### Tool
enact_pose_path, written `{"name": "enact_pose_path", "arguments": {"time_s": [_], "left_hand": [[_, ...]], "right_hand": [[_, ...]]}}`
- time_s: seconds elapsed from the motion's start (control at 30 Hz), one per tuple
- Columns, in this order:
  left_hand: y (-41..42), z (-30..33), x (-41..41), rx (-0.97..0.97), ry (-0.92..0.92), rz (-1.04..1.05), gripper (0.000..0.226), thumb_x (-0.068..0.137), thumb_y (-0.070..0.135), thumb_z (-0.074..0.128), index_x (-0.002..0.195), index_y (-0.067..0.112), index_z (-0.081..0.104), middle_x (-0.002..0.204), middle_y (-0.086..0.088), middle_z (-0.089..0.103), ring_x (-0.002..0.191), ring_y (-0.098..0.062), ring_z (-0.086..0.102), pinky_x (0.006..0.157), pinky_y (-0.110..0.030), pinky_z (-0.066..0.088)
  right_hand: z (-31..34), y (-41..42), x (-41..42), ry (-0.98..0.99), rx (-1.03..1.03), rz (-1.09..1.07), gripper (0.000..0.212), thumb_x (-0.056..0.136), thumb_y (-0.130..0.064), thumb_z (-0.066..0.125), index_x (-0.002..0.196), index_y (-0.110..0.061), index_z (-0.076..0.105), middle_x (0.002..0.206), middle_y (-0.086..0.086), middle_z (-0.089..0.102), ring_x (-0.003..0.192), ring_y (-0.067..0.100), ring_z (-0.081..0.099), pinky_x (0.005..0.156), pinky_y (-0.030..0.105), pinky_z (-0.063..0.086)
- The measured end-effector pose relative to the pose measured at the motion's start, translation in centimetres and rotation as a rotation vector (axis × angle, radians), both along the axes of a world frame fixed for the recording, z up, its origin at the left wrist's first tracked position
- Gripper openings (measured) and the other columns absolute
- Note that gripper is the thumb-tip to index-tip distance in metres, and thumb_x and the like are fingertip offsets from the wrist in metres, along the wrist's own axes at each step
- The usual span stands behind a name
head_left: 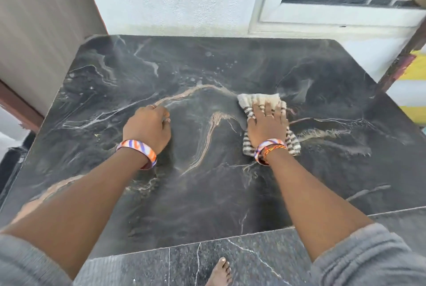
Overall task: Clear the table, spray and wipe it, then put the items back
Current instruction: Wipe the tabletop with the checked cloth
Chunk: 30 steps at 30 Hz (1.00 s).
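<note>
1. Table [207, 193]: dark marble-patterned top with pale and tan veins, far edge against a white wall. The top carries no items, only the cloth and two hands. Small droplets show near the far edge, toward the middle. Judged stage: clearing done, spray applied, wiping in hand; return of items not yet begun. The removed items and the spray bottle are out of view.

2. Cloth [255, 99]: striped, beige and dark, bunched flat on the table top, right of centre and roughly midway between the near and far edges. One end shows beyond the fingertips, the other trails out by the wrist.

3. Right hand [268, 124]: spread wide, palm down, pressing the cloth to the top. It pins the cloth under the palm rather than gripping it. A ring and wrist bands are worn.

4. Left hand [147, 127]: loosely curled, fingers bent under, holding nothing. It rests on the table left of centre, apparently as a brace. A striped bangle sits at the wrist.

5. Next move, as a judgement: pass the cloth over the far edge where the droplets lie, then the left side and the near corners, with steady downward pressure; the left hand must shift clear of the cloth's path.
</note>
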<state>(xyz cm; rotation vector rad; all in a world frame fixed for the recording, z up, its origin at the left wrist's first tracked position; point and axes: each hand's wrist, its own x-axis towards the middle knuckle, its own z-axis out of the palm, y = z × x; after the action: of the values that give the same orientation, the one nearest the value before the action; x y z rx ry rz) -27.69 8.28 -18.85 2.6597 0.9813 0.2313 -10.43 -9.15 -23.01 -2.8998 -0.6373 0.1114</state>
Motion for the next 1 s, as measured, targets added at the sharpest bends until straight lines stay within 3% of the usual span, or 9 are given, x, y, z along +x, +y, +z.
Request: {"name": "enact_pose_path", "arguments": {"time_s": [0.17, 0.23, 0.33, 0.43, 0.57, 0.67, 0.83, 1.0], "left_hand": [[0.9, 0.4, 2.2, 0.062, 0.01, 0.1, 0.026, 0.086, 0.008, 0.043, 0.105, 0.007, 0.062, 0.108, -0.018, 0.063, 0.101, -0.04, 0.057, 0.08, -0.047, 0.051], [1.3, 0.7, 3.1, 0.075, 0.01, 0.144, 0.026, 0.087, 0.007, 0.043, 0.104, 0.006, 0.061, 0.108, -0.02, 0.062, 0.101, -0.041, 0.057, 0.08, -0.047, 0.051], [1.6, 0.7, 4.3, 0.108, 0.027, 0.154, 0.026, 0.088, 0.01, 0.043, 0.105, 0.005, 0.061, 0.108, -0.02, 0.062, 0.1, -0.041, 0.057, 0.077, -0.045, 0.05], [1.2, 0.4, 5.4, 0.114, 0.053, 0.142, 0.026, 0.089, 0.012, 0.043, 0.105, 0.005, 0.061, 0.107, -0.02, 0.061, 0.1, -0.041, 0.056, 0.075, -0.044, 0.047], [1.3, 0.0, 6.7, 0.11, 0.069, 0.109, 0.025, 0.09, 0.016, 0.044, 0.105, 0.006, 0.061, 0.108, -0.018, 0.061, 0.102, -0.039, 0.056, 0.075, -0.042, 0.047], [2.3, -0.4, 7.3, 0.122, 0.079, 0.091, 0.025, 0.09, 0.017, 0.043, 0.103, 0.006, 0.062, 0.106, -0.017, 0.061, 0.099, -0.038, 0.056, 0.074, -0.041, 0.047], [5.1, -0.5, 7.7, 0.108, 0.077, 0.093, 0.026, 0.091, 0.017, 0.042, 0.104, 0.008, 0.062, 0.108, -0.014, 0.061, 0.1, -0.037, 0.056, 0.073, -0.041, 0.047], [8.5, -0.2, 8.0, 0.118, 0.072, 0.149, 0.031, 0.088, 0.009, 0.043, 0.112, 0.011, 0.062, 0.113, -0.015, 0.061, 0.103, -0.039, 0.057, 0.076, -0.043, 0.049]], "right_hand": [[0.0, 7.7, -7.2, 0.017, 0.129, 0.721, 0.051, 0.093, -0.026, 0.04, 0.144, -0.025, 0.034, 0.157, 0.007, 0.022, 0.147, 0.023, 0.011, 0.119, 0.037, 0.001], [-0.1, 7.2, -7.8, 0.047, 0.142, 0.85, 0.05, 0.091, -0.026, 0.034, 0.142, -0.026, 0.039, 0.156, 0.004, 0.026, 0.146, 0.02, 0.014, 0.119, 0.036, 0.001], [-0.1, 4.8, -3.8, 0.031, 0.145, 0.738, 0.051, 0.093, -0.026, 0.028, 0.143, -0.034, 0.034, 0.156, -0.002, 0.025, 0.147, 0.018, 0.012, 0.119, 0.038, -0.003], [-0.3, 1.4, 2.4, -0.003, 0.095, 0.375, 0.054, 0.096, -0.024, 0.033, 0.147, -0.036, 0.02, 0.158, -0.004, 0.016, 0.148, 0.019, 0.003, 0.12, 0.044, -0.004], [-0.1, -2.3, 9.1, -0.008, 0.027, -0.144, 0.053, 0.097, -0.029, 0.031, 0.149, -0.028, 0.02, 0.159, 0.002, 0.011, 0.148, 0.026, -0.004, 0.119, 0.049, -0.005], [-0.2, -0.9, 11.1, 0.016, 0.03, -0.264, 0.054, 0.097, -0.03, 0.03, 0.15, -0.024, 0.019, 0.16, 0.006, 0.008, 0.147, 0.029, -0.006, 0.119, 0.047, -0.006], [0.0, 6.0, 11.5, 0.011, 0.053, -0.066, 0.053, 0.099, -0.03, 0.028, 0.15, -0.025, 0.018, 0.159, 0.009, 0.01, 0.147, 0.027, 0.003, 0.12, 0.043, 0.0], [0.4, 15.8, 4.9, 0.042, 0.135, 0.517, 0.051, 0.096, -0.025, 0.036, 0.145, -0.038, 0.028, 0.158, 0.007, 0.017, 0.147, 0.023, 0.01, 0.119, 0.04, 0.005]]}}
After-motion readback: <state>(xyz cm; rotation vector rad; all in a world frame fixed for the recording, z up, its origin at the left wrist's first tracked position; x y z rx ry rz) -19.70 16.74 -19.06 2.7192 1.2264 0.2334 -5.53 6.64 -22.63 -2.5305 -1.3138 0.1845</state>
